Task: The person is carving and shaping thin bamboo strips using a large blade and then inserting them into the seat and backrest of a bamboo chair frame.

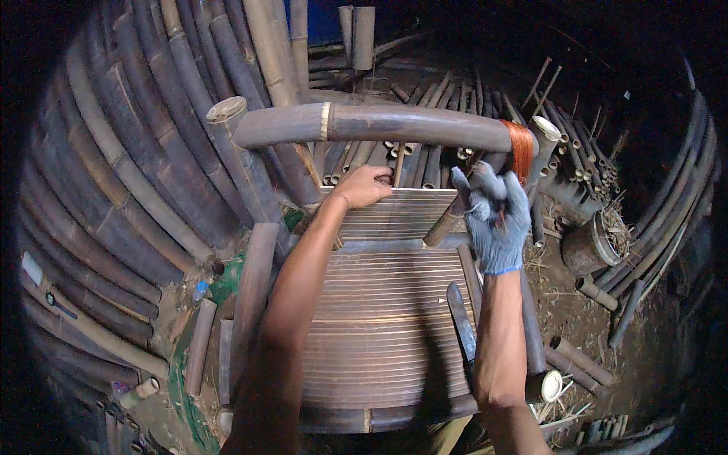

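A bare left hand (368, 187) closes over the top edge of a brown slatted panel (406, 214) made of thin bamboo strips, fingers bent behind it and thumb in front. A right hand (497, 216) in a blue-grey knitted glove hovers to the panel's right, its fingers half curled and parted; I cannot tell whether it holds anything small. The panel is between the 2 hands and a little lower, slanting above the rear of a broad brown seat of bamboo slats (356, 334).

The step in hand appears to be steadying or adjusting the panel at its upper edge. The next move seems to call for a firm left grip, with the gloved fingers clear of the short brown bamboo strut (444, 226) just beside them.

Above the hands, a thick dark bamboo rail (409, 123) spans 2 posts, with glossy orange binding (521, 148) around its right end. At the seat's right side is a flat blue-grey metal blade (459, 317).

Farther out, long dark bamboo poles (114, 152) line the left. To the right, a round, rusty-brown bucket (585, 249) holds pale shavings, and cut bamboo lies in stacks behind the rail.
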`<state>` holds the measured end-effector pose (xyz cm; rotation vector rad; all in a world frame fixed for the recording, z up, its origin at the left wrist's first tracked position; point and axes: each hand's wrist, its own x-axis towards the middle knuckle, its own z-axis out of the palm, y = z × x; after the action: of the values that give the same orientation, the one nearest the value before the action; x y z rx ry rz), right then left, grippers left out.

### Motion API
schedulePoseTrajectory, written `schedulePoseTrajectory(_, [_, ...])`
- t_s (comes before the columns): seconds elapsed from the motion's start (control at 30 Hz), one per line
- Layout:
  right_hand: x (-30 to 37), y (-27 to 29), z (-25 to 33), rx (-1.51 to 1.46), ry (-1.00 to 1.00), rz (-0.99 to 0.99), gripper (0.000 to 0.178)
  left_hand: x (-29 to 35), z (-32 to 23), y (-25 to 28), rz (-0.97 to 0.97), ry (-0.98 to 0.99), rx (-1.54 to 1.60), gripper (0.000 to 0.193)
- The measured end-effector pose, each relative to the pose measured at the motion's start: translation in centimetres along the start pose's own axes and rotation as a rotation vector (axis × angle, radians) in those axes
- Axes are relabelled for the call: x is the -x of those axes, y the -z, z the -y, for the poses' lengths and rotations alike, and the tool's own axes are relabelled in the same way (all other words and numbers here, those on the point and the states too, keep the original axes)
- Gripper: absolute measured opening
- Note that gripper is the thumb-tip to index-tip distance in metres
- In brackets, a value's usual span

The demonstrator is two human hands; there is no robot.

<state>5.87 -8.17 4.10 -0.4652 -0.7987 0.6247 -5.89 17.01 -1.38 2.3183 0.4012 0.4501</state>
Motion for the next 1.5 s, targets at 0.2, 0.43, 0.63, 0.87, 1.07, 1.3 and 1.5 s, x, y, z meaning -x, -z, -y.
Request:
schedulePoseTrajectory(0.2, [3.5, 5.1, -5.8, 2.051, -0.268, 0.205, 0.046, 0.4, 0.7, 0.2, -0.064, -0.061, -0.171, 0.043])
schedulePoseTrajectory(0.43, [7.2, -0.8, -11.9, 1.796, 0.182, 0.387, 0.021, 0.8, -0.2, -1.1, -0.138, -0.037, -0.293, 0.039])
schedulePoseTrajectory(0.63, [7.9, 3.7, -6.7, 1.964, -0.093, 0.208, 0.042, 1.2, -0.4, -1.3, -0.219, -0.053, -0.384, 0.037])
schedulePoseTrajectory(0.87, [17.9, -1.5, -9.1, 1.704, -0.100, -0.090, 0.038, 2.0, -2.2, -2.1, -0.224, 0.071, -0.505, 0.048])
schedulePoseTrajectory(1.07, [33.2, -4.9, 1.0, 1.592, -0.408, 0.290, 0.045, 2.3, -2.6, -2.3, -0.185, 0.011, -0.654, 0.051])
schedulePoseTrajectory(1.3, [31.0, 1.6, 5.1, 2.291, -0.566, -0.037, 0.050, 2.0, -2.2, -4.2, -0.315, 0.022, -0.915, 0.061])
schedulePoseTrajectory(1.5, [34.1, 1.4, 8.8, 1.912, -0.759, -0.220, 0.045, 4.4, -1.1, -11.9, -0.441, 0.033, -1.063, 0.072])
